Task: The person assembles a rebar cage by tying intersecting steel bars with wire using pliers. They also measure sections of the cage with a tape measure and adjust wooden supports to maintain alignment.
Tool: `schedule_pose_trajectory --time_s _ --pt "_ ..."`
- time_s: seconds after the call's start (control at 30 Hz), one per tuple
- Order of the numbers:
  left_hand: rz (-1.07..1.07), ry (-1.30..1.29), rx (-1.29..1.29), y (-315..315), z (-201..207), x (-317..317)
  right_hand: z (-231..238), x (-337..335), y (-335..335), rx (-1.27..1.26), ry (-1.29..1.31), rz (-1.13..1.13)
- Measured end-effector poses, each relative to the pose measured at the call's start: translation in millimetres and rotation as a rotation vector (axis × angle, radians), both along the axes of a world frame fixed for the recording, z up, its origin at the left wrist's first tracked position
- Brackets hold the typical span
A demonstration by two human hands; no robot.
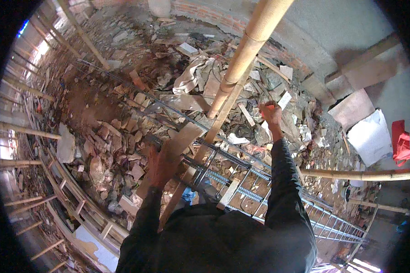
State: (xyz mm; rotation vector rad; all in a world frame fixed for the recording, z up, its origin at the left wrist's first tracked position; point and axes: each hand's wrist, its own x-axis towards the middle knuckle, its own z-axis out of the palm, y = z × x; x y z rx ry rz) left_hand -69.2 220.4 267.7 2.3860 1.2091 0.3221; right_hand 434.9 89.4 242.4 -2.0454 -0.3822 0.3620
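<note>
My left hand (160,167), dark and a little blurred, grips the near end of a short wooden board (187,136) that points away from me. Raised at the end of my outstretched right arm, my right hand (272,117) is closed around something orange-red; its kind does not show. Below and between my hands runs a long cage of steel reinforcing bars (246,193), stretching off to the lower right. A small wood strip (228,194) lies across its bars. A long timber batten (210,136) passes close to the board.
A thick bamboo pole (241,54) slants up ahead of me. Broken brick and rubble (118,141) cover the ground. Another bamboo pole (360,175) sticks out at the right, near a white sheet (371,136) and a red bag (400,142). Bamboo props line the left.
</note>
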Motion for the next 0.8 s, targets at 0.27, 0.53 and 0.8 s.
schedule_pose_trajectory --time_s 0.27,0.53,0.8 --pt "-0.029 -0.123 0.269 18.5 66.3 55.7 -33.3 4.9 17.8 0.241 0.065 0.024" --pt "-0.308 -0.556 -0.416 33.5 46.1 196.6 -3.1 -6.8 31.0 0.639 0.455 -0.020" --pt "0.201 -0.754 -1.412 25.6 -18.9 349.5 -9.8 -13.2 22.1 0.615 0.589 0.040"
